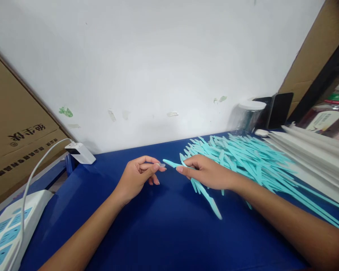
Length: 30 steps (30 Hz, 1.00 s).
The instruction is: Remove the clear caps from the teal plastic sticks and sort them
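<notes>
My left hand (138,177) pinches a small clear plastic cap (162,165) between thumb and fingertips, with its other fingers curled loosely. My right hand (207,173) grips a turquoise eyebrow razor (170,163), whose narrow tip points left at the cap. A small gap separates tip and cap. Behind and to the right of my right hand spreads a heap of similar turquoise razors (243,154), partly covered by my forearm. Another turquoise razor (213,207) sticks out below my right hand; whether I hold it too is hidden.
A blue tabletop (147,233) meets a white wall. At left are a white power strip (36,205), a plugged-in charger (80,152) with a cable and a cardboard box (17,124). At right stand a clear jar (247,116), a black phone-like slab (281,109), white sheets (316,150) and a bottle (324,113).
</notes>
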Available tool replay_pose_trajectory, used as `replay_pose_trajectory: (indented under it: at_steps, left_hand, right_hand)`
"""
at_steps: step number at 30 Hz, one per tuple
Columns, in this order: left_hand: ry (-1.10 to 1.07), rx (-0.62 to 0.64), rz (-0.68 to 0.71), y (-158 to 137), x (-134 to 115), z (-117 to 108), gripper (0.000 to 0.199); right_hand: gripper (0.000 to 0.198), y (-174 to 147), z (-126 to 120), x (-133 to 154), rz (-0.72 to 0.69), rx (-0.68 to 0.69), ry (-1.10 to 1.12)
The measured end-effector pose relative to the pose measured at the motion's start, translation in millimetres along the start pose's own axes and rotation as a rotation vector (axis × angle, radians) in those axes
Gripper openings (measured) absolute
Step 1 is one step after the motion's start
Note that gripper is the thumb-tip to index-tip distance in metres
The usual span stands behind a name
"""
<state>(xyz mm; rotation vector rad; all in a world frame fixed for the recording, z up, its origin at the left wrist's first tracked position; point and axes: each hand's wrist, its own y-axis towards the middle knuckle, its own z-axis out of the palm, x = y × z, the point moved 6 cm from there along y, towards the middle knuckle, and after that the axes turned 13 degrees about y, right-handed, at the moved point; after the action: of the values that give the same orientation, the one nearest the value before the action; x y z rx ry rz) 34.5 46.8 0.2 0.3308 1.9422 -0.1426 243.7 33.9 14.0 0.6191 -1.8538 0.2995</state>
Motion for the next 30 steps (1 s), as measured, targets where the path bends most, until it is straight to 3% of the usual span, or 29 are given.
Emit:
replay_pose_trajectory:
  at_steps: [11,17,22,27,30]
  left_hand:
    - [0.070,-0.015,0.038,-1,-3,-6,0.033]
    - [0.120,0.050,0.017,-9,-6,9,0.033]
    - [0.104,0.019,0.043,-12,-11,17,0.034]
    - [0.109,-0.064,0.124,-9,-15,9,0.038]
    - [0.175,-0.089,0.111,-6,-12,4,0.043]
  right_hand:
    - [0.056,-3,5,-1,-0.029,0.111,-0.099]
    - [0.053,-5,17,1,-0.069,0.134,-0.120]
    - [0.050,-6,23,3,-0.063,0.112,-0.096]
    - [0.050,-4,10,6,-0.019,0.090,0.087]
    - [0.049,-2,-15,-2,0.092,-0.126,0.408]
